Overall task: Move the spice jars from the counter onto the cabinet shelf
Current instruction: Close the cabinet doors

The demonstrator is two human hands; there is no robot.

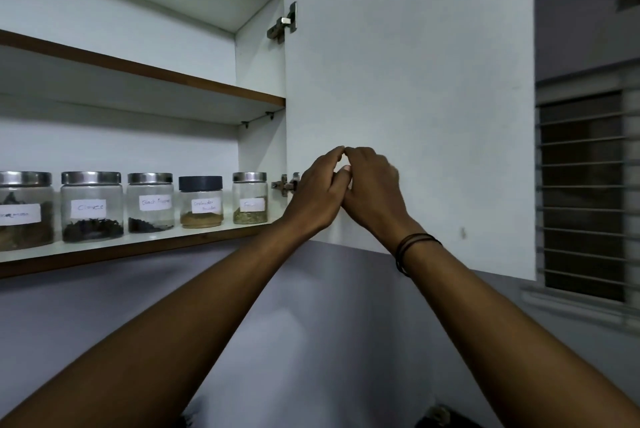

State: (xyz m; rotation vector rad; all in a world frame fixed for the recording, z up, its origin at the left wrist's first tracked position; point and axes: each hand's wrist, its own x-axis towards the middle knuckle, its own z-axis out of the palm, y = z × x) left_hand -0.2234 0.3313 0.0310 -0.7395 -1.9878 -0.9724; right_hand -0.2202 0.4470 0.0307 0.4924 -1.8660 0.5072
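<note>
Left hand: my left hand (317,197) is raised in front of the open cabinet door (408,98), fingers (334,157) loosely bent and holding nothing, their tips meeting my right hand.
Right hand: my right hand (372,193) is up beside the left and touching it, fingers curled over loosely, nothing in them; cords (414,247) circle that wrist.
Jars: five spice jars stand in a row on the lower shelf (138,247), all to the left of my fingers.
Nearest jar: a steel-lidded jar (250,199) with greenish spice, just left of my left hand, near the lower hinge (285,184).
Next: a black-lidded jar (201,202) of tan powder, then a jar labelled black pepper (150,203), a cloves jar (91,207), and farthest left a jar (26,211) cut off by the frame edge.
Upper shelf: above my fingers (138,70).
Window: a barred window (585,195) well to the right of my right hand.
</note>
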